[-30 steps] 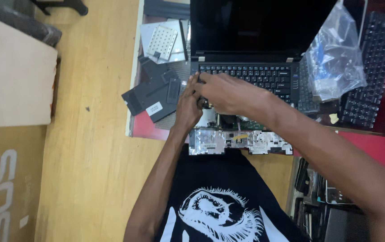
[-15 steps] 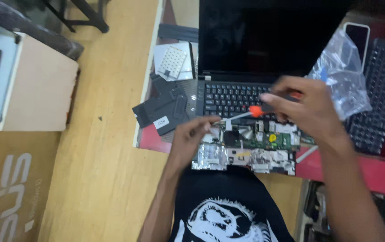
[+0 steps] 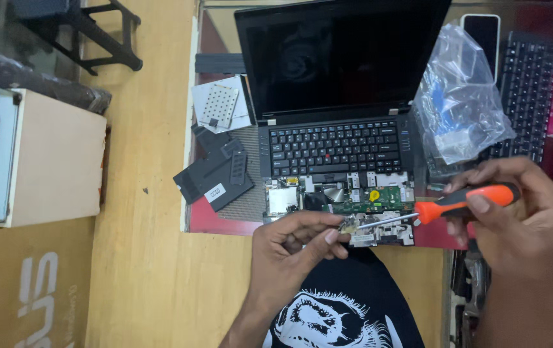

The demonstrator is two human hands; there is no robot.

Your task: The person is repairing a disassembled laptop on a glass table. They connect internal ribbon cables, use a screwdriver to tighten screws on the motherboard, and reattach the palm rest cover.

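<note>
A black laptop [image 3: 341,84] stands open on the desk, its palm rest removed so the green circuit board [image 3: 370,200] shows below the keyboard. My right hand [image 3: 514,212] grips an orange-and-black screwdriver [image 3: 463,203], whose metal tip points left to the board's front edge. My left hand [image 3: 292,248] hovers at that front edge, thumb and fingertips pinched together beside the screwdriver tip; anything between them is too small to see.
Black plastic covers [image 3: 215,174] and a white perforated plate [image 3: 218,106] lie left of the laptop. A clear plastic bag [image 3: 460,106], a phone [image 3: 482,32] and a spare keyboard [image 3: 527,90] sit to the right. A white box [image 3: 38,158] stands at far left.
My right hand has drawn back to the right with the screwdriver, uncovering the circuit board. My left hand has come off the laptop toward its front edge. The view has tilted down.
</note>
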